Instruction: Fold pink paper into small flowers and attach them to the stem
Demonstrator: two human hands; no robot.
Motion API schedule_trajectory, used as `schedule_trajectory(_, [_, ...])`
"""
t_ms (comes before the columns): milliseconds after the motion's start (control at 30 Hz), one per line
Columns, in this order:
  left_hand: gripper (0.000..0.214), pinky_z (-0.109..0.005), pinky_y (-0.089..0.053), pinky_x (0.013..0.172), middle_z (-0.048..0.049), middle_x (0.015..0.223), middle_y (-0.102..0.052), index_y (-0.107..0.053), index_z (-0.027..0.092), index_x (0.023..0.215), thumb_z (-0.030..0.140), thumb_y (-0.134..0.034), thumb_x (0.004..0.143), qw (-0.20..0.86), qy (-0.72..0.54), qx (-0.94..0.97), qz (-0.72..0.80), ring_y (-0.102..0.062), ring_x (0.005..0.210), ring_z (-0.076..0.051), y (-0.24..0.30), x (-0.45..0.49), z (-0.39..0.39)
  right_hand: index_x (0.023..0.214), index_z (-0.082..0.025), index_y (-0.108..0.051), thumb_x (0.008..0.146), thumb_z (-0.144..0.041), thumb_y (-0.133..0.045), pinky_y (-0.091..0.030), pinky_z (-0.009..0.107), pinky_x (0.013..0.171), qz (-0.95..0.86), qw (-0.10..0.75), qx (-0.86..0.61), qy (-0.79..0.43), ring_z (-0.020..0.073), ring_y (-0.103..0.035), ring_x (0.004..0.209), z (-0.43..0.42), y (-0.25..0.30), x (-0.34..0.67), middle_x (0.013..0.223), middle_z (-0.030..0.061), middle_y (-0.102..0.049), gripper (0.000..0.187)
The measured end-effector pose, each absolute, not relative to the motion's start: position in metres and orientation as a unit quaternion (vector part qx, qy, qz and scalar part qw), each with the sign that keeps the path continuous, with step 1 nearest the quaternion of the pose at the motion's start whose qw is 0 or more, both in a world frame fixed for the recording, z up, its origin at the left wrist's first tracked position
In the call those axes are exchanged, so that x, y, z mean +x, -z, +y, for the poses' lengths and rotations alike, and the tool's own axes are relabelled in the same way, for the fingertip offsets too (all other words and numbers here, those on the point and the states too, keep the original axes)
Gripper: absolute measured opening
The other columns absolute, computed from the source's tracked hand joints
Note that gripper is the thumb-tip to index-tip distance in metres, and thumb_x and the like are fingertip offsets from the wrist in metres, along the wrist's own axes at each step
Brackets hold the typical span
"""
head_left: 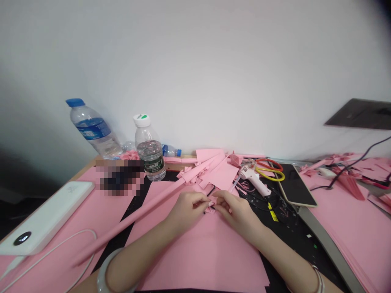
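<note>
Above a large pink paper sheet (pixel 201 252), my left hand (pixel 191 206) and my right hand (pixel 233 207) meet with fingertips pinched. Between them is a small folded piece of pink paper (pixel 210 204), partly covered by the fingers. Both hands seem to grip it, one from each side. A long rolled pink paper tube (pixel 131 219) slants past my left forearm. Just beyond my right hand lies a white glue gun (pixel 255 179), its nozzle end toward the wall.
Two upright water bottles, one blue-capped (pixel 94 130) and one white-capped (pixel 149 150), stand at the back left. Pink paper scraps (pixel 220 171) pile along the wall. A white power bank (pixel 49 215) lies left; a dark-screened phone (pixel 295 185) and yellow scissors handles (pixel 270 174) lie right.
</note>
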State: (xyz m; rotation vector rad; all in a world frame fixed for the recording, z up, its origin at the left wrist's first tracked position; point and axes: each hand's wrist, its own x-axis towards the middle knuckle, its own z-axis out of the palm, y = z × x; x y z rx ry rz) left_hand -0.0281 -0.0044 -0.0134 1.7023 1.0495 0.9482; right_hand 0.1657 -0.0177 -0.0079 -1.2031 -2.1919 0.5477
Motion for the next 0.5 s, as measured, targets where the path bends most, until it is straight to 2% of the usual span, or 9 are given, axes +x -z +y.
schedule_trajectory(167, [0.018, -0.027, -0.054, 0.065, -0.0039, 0.071, -0.076, -0.076, 0.017, 0.075, 0.019, -0.062, 0.085, 0.464, -0.380, 0.676, 0.429, -0.070, 0.067, -0.018, 0.0150, -0.0274, -0.0042, 0.109, -0.021, -0.057, 0.092, -0.012, -0.054, -0.053, 0.025, 0.065, -0.820, 0.290, -0.449, -0.207, 0.0171, -0.070, 0.073, -0.0172, 0.0084, 0.1651, 0.082, 0.0025, -0.072, 0.019])
schedule_trajectory(500, [0.019, -0.026, -0.052, 0.064, -0.0030, 0.072, -0.074, -0.074, 0.016, 0.075, 0.014, -0.057, 0.084, 0.454, -0.380, 0.679, 0.434, -0.068, 0.068, -0.017, 0.0142, -0.0284, -0.0034, 0.107, -0.021, -0.058, 0.090, -0.010, -0.051, -0.054, 0.026, 0.066, -0.814, 0.297, -0.448, -0.221, 0.0179, -0.071, 0.077, -0.0163, 0.0020, 0.1643, 0.085, 0.0036, -0.074, 0.021])
